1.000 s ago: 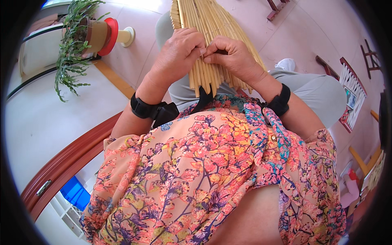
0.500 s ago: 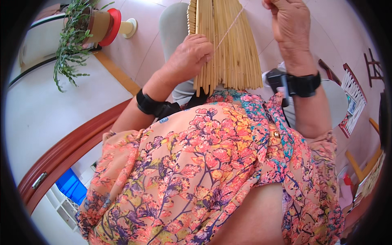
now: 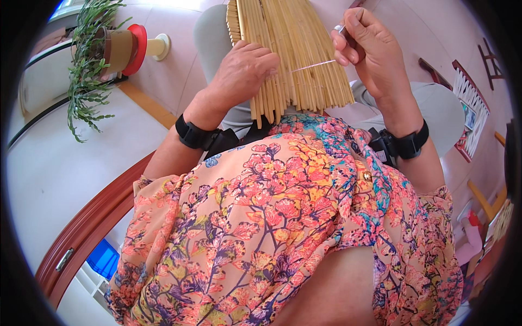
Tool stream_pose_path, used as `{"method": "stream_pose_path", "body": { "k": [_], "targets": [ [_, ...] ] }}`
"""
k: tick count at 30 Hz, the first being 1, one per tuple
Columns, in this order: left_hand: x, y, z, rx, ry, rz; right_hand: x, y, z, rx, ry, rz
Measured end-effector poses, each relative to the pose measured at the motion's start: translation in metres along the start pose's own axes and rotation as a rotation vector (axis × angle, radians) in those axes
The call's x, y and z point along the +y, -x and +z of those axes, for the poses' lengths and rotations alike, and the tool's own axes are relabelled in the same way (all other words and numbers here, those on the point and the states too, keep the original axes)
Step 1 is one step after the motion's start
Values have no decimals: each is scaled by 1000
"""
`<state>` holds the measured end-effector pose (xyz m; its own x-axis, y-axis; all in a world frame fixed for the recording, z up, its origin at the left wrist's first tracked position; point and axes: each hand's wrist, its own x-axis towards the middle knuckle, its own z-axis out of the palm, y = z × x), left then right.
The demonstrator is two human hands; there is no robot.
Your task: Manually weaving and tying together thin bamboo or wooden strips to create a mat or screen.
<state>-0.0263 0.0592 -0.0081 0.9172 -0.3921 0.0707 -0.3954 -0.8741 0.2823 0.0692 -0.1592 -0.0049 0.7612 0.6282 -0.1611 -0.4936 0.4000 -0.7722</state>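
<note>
A fan-shaped mat of narrow yellow strips (image 3: pixel 302 49) lies across my lap, joined by fine crosswise stitching. My left hand (image 3: pixel 244 70) is closed over its left part, fingers curled on the strips and fingertips partly hidden. A thin pale thread (image 3: pixel 314 66) runs taut from the mat's face to my right hand (image 3: pixel 375 54), which is raised beside the right edge with its fingers bent and closed on the thread. A small silvery band (image 3: pixel 340 28) shows on one finger of that hand. Whether a needle is there cannot be made out.
On the left are a potted trailing plant (image 3: pixel 89 65) with a red saucer (image 3: pixel 137 50) and a white surface with a reddish-brown rim (image 3: pixel 92 217). A low stool with a woven white seat (image 3: pixel 472 114) stands at right. Part of another person (image 3: pixel 470 244) shows at lower right.
My right hand has come down and slightly left, closer to the mat's right edge, so the thread now runs shorter and flatter. My left hand stays on the strips.
</note>
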Motion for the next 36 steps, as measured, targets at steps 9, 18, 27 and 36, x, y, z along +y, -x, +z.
{"method": "stream_pose_path", "body": {
  "k": [9,18,27,36],
  "targets": [
    [-1,-1,7,3,30,-27,-7,20,9,-18,172,-7],
    [-3,1,10,4,56,-71,-6,20,4,-20,172,23],
    [-8,0,8,128,-22,-89,46,2,-13,-71,387,315],
    [-13,-1,13,174,-75,-204,94,-23,-15,-454,625,216]
  ]
}}
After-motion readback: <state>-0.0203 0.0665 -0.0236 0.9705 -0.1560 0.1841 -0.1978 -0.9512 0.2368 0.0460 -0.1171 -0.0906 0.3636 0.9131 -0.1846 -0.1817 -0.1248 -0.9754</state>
